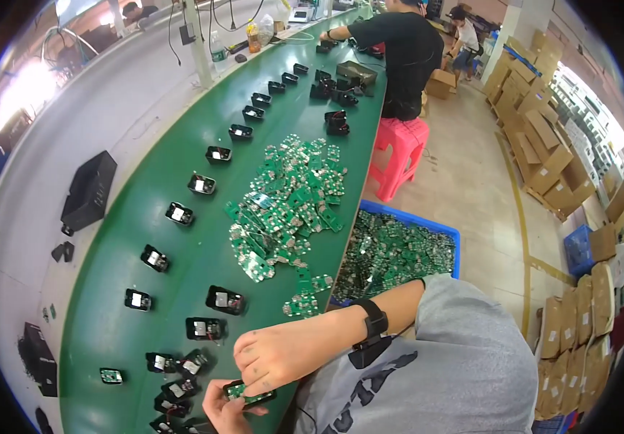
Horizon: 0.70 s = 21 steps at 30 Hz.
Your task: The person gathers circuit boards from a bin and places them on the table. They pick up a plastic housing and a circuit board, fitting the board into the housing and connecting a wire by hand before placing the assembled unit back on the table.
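Low on the green bench, my left hand (224, 411) holds a small black plastic case, thumb and fingers around its sides. A green circuit board (237, 389) lies in the mouth of that case. My right hand (272, 358), with a black band on its wrist, reaches over from the right. Its curled fingers are down on the board and hide part of it. Just left of my hands is a cluster of open black cases (180, 389) with white parts and wires inside. One case (111, 376) farther left shows a green board inside.
A large pile of green circuit boards (290, 199) covers the bench's middle. More boards fill a blue crate (459, 249) at its right edge. A row of black cases (179, 213) runs up the left. A person (410, 58) works at the far end beside a pink stool (402, 148).
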{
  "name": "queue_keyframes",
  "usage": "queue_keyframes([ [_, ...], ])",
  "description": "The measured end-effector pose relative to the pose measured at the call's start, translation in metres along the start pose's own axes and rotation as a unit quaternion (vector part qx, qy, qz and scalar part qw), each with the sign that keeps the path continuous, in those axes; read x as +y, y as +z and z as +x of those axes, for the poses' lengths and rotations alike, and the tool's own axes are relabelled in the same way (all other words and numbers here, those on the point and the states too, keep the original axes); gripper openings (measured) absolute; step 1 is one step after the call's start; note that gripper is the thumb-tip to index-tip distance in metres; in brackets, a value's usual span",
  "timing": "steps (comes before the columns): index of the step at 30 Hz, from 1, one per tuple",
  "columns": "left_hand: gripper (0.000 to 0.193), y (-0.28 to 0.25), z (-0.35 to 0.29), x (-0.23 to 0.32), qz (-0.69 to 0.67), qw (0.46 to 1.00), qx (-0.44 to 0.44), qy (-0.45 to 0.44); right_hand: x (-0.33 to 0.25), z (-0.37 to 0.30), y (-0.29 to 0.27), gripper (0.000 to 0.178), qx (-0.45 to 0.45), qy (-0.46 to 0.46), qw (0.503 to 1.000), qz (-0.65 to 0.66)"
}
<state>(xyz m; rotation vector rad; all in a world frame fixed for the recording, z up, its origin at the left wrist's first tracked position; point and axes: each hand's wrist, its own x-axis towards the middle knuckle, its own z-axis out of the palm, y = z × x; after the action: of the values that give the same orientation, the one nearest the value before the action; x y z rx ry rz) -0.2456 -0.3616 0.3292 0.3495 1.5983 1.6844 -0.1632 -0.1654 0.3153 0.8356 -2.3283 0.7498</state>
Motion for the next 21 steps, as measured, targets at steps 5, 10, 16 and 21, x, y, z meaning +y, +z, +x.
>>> queue_keyframes([
  [5, 0.039, -0.011, 0.006, -0.014, -0.062, 0.998, -0.028, 0.009, -0.009, 0.019, -0.013, 0.010, 0.008, -0.013, 0.999, -0.042],
  [10, 0.035, 0.005, -0.005, -0.008, 0.012, 0.970, 0.169, 0.174, -0.007, 0.027, 0.000, 0.008, 0.128, 0.216, 0.961, 0.115],
  [16, 0.042, 0.032, 0.014, -0.013, 0.264, 0.893, 0.185, 0.314, -0.002, 0.001, 0.013, 0.018, 0.219, 0.450, 0.837, 0.222],
  [21, 0.045, 0.021, 0.010, -0.016, 0.260, 0.879, 0.247, 0.315, 0.000, 0.023, 0.036, 0.017, 0.245, 0.408, 0.843, 0.252],
])
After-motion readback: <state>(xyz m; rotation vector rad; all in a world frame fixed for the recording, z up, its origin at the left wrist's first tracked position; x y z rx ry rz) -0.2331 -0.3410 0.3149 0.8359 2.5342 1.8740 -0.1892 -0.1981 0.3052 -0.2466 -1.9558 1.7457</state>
